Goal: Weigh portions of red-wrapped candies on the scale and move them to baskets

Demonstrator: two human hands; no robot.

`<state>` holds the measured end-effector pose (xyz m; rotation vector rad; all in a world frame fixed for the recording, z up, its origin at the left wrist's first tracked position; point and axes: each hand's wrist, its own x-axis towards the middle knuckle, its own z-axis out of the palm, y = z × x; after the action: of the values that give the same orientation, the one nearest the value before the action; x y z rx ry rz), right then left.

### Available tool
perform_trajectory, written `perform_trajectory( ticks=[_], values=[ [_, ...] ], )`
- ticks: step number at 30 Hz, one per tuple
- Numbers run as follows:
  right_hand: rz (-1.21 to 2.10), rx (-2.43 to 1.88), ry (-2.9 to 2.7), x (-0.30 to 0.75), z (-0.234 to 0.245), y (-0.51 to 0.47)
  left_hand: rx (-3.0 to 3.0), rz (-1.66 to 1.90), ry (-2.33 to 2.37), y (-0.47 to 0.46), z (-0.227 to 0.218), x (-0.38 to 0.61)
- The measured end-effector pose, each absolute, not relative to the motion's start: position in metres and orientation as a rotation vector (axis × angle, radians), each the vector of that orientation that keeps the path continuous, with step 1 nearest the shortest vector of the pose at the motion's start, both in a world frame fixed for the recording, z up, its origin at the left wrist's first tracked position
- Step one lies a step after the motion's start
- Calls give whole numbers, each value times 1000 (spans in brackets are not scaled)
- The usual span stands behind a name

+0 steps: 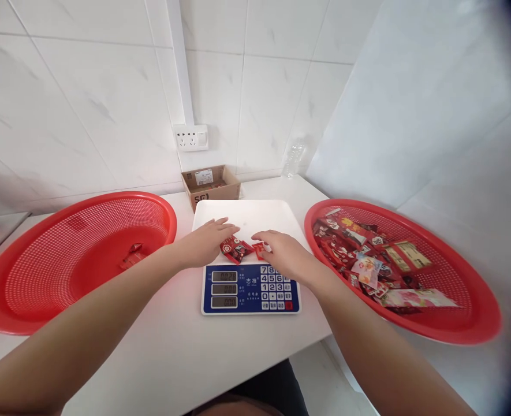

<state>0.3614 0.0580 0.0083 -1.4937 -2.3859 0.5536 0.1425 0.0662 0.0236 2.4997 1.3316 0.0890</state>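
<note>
On the white platform of the digital scale (255,216), near its front edge: two red snack packets.

Left hand (205,242): palm down, fingers stretched flat and loose, gripping nothing; fingertips touch the larger red packet (235,249).

Right hand (281,251): palm down, fingers loosely curved over the small red packet (259,249); whether it pinches the packet cannot be told.

Scale: blue panel with three displays and a keypad facing the person, set at the middle of the white table (181,352), close to its front edge.

Left red basket (34,300): at the table's left edge, one red packet lying inside.

Right red basket (463,335): at the table's right edge, overhanging it, holding a heap of mixed packets (368,254).

Cardboard box (212,185): open, at the back edge against the tiled wall, just behind the scale.

Clear plastic bottle (293,159): back right corner.
</note>
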Motion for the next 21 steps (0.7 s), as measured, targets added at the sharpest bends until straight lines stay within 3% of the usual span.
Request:
perform_trajectory(
  ticks=[6,13,21],
  values=[
    [552,-1416,-2421,364,1,65,2449,74,1325,82,26,153],
    [579,-1489,-2301,363,4,73,2265,313,1529,70,35,155],
    [920,-1476,-2026,361,5,67,2172,313,1477,55,22,187]
  ],
)
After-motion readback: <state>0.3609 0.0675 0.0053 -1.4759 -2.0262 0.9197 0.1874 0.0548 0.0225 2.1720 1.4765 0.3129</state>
